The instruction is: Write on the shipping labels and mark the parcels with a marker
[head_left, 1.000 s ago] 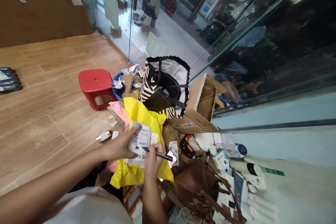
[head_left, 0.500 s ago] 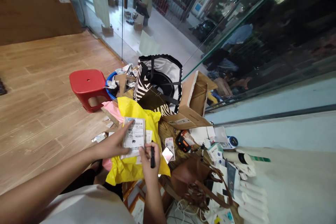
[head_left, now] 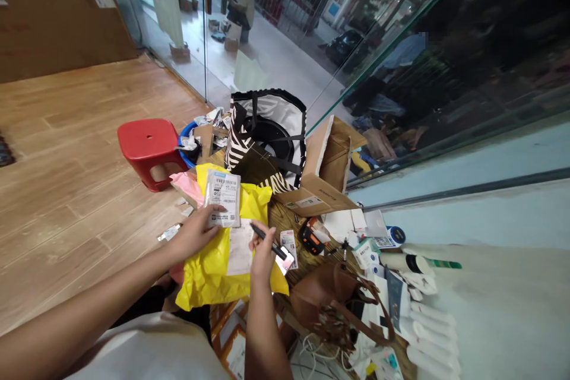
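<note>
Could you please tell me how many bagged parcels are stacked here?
3 visible: the white packet on top, the yellow bag beneath it, the pink bag under that; others may be hidden.

Labelled packet (head_left: 226, 190) seemingly rests atop yellow mailer (head_left: 209, 282); black marker (head_left: 278, 250) slants.

Left of the zebra-striped bag (head_left: 238, 145) you see a red stool (head_left: 149, 138), right of it a carton (head_left: 335, 157), and nearer you than it a brown handbag (head_left: 315, 297).

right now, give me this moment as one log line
left hand: touching labelled packet | right hand: holding black pen | packet: over yellow parcel | nearby: brown handbag, red stool
</note>
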`<state>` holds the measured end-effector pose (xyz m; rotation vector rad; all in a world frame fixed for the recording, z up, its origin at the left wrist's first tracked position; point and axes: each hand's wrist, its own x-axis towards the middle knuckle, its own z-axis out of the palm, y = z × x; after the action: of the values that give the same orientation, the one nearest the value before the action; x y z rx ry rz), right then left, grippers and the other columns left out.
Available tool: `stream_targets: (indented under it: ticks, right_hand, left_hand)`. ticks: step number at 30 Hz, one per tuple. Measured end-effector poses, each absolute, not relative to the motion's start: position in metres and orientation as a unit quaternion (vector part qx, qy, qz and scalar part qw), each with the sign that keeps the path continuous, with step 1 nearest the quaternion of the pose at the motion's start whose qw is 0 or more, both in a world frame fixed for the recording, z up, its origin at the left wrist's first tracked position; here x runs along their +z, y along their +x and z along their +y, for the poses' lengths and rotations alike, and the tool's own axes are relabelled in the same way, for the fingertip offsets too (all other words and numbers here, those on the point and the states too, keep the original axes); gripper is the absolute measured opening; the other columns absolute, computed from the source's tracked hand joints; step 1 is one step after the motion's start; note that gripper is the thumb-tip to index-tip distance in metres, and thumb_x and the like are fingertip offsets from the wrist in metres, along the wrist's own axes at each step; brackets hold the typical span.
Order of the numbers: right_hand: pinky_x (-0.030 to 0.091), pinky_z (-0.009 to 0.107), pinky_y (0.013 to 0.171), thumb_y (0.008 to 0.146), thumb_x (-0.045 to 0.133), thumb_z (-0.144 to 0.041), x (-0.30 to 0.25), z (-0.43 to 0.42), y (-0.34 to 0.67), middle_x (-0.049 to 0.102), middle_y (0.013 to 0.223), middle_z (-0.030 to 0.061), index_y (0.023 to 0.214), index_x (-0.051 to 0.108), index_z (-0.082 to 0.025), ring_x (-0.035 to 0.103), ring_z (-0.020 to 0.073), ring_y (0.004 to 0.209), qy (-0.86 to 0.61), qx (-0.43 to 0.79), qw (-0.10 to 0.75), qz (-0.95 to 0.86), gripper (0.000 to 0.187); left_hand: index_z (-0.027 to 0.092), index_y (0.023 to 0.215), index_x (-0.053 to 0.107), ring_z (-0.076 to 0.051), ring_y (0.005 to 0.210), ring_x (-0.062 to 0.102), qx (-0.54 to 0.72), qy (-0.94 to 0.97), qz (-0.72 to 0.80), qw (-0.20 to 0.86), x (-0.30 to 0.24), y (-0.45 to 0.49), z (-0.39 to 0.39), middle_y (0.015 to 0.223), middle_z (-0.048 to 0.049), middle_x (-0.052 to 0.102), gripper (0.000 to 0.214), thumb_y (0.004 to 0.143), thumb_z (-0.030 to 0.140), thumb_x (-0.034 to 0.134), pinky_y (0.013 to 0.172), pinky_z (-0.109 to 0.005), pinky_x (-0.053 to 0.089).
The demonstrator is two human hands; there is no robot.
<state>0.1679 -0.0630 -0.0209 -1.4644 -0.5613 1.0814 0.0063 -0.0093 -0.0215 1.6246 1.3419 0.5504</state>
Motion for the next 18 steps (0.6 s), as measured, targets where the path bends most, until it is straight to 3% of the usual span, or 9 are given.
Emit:
stream_targets:
  ticks: [3,6,9,13,18]
  right_hand:
    - [0.03,0.02,0.041,0.075,0.065,-0.056,-0.024,-0.086,0.161,0.051,0.056,-0.0027,0.083,0.066,-0.016,0.041,0.0076,0.045,-0.577,0.566,0.562,-0.177,0.041]
    - [0.036,0.02,0.045,0.068,0.076,-0.044,-0.032,-0.096,0.157,0.053,0.056,-0.0042,0.077,0.061,-0.017,0.045,0.0078,0.047,-0.567,0.546,0.593,-0.169,0.032]
    - [0.039,0.021,0.047,0.067,0.073,-0.047,-0.042,-0.096,0.166,0.05,0.053,-0.0061,0.074,0.055,-0.018,0.046,0.0082,0.047,-0.59,0.485,0.629,-0.145,0.035]
    - [0.037,0.021,0.046,0.075,0.068,-0.042,-0.052,-0.105,0.177,0.046,0.051,-0.0075,0.07,0.047,-0.02,0.044,0.0082,0.044,-0.608,0.484,0.578,-0.249,0.03]
    - [0.041,0.023,0.056,0.084,0.059,-0.031,-0.061,-0.12,0.17,0.043,0.059,-0.0065,0.068,0.041,-0.021,0.045,0.0091,0.053,-0.594,0.426,0.567,-0.38,0.026]
  left_hand:
    - [0.015,0.123,0.051,-0.034,0.124,0.051,0.198,0.676,0.518,0.485,-0.022,0.001,-0.007,0.129,-0.0153,0.058,0.059,0.066,0.03,0.054,0.108,-0.052,0.038]
    - [0.016,0.13,0.045,-0.032,0.132,0.044,0.189,0.691,0.483,0.503,-0.023,-0.006,-0.005,0.138,-0.0147,0.051,0.066,0.066,0.025,0.055,0.112,-0.049,0.033]
    - [0.018,0.132,0.043,-0.029,0.136,0.04,0.202,0.687,0.469,0.517,-0.025,-0.009,-0.007,0.142,-0.0129,0.047,0.064,0.069,0.021,0.051,0.115,-0.049,0.029]
    - [0.017,0.13,0.043,-0.029,0.136,0.039,0.239,0.654,0.489,0.525,-0.026,-0.006,-0.011,0.141,-0.0135,0.046,0.064,0.067,0.021,0.048,0.116,-0.05,0.027]
    - [0.017,0.128,0.044,-0.031,0.133,0.042,0.257,0.644,0.494,0.524,-0.024,-0.002,-0.012,0.137,-0.0145,0.05,0.062,0.066,0.024,0.048,0.114,-0.051,0.029]
